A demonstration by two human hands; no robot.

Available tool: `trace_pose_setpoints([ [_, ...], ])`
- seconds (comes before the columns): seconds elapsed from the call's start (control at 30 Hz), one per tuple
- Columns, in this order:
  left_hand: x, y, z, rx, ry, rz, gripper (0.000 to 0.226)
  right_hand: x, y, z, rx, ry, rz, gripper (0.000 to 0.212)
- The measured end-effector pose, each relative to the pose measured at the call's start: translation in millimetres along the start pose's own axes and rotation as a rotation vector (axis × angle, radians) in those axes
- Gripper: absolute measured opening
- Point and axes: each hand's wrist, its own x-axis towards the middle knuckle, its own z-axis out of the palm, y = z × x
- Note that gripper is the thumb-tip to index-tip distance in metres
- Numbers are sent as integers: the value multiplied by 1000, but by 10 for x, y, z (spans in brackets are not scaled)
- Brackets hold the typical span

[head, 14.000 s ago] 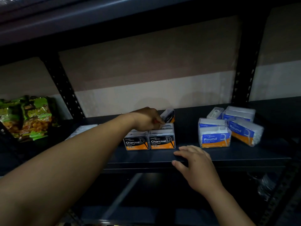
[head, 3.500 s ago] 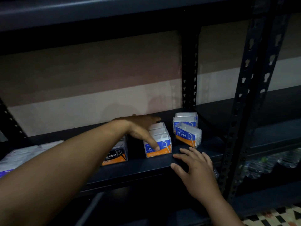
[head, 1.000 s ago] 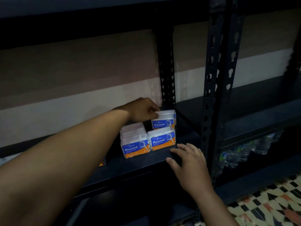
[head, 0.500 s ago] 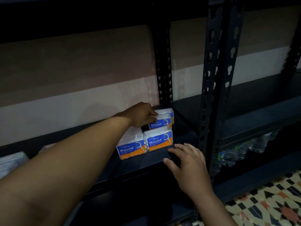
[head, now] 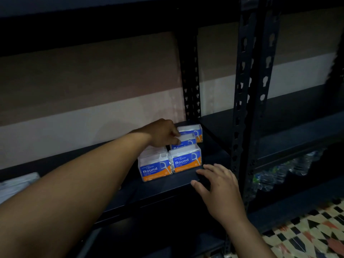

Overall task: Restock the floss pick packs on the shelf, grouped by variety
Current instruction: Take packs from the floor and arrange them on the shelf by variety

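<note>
Head view: my left grip (head: 163, 134) reaches deep onto the shelf (head: 167, 186), fingers bent over the top near corner of the second Round pack (head: 185, 142). They touch it, but my thumb is hidden, so I cannot tell whether I am pinching it or only pressing. My right grip (head: 217, 185) lies flat and relaxed on the shelf's front lip, holding nothing.

The danger, as I judge it, is a chain shove. The second Round pack sits close behind the front-right pack (head: 186, 160), which stands near the lip. If I drag it toward me, the front one could slide off the edge just beside my right fingers. A sideways nudge could also twist the pack so that its row goes crooked, or knock it against the back pack (head: 192, 130). These clear boxes look light and slick, so a small push should carry far, and the dim light makes gaps hard to read.

All four packs in view stand upright on their bases. Their blue and orange labels face out toward me. Each long axis runs left to right, roughly along the shelf front. The front-left pack (head: 154, 167) touches its neighbour and sits a little nearer the lip. The right-hand three line up front to back, drifting slightly right toward the rear.
</note>
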Motion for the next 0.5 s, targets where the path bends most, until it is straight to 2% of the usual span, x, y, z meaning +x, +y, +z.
trace_pose_setpoints([
  [0.5, -144, 30, -95, 1, -66, 4, 27, 10, 3, 6, -3, 7, -5, 39],
])
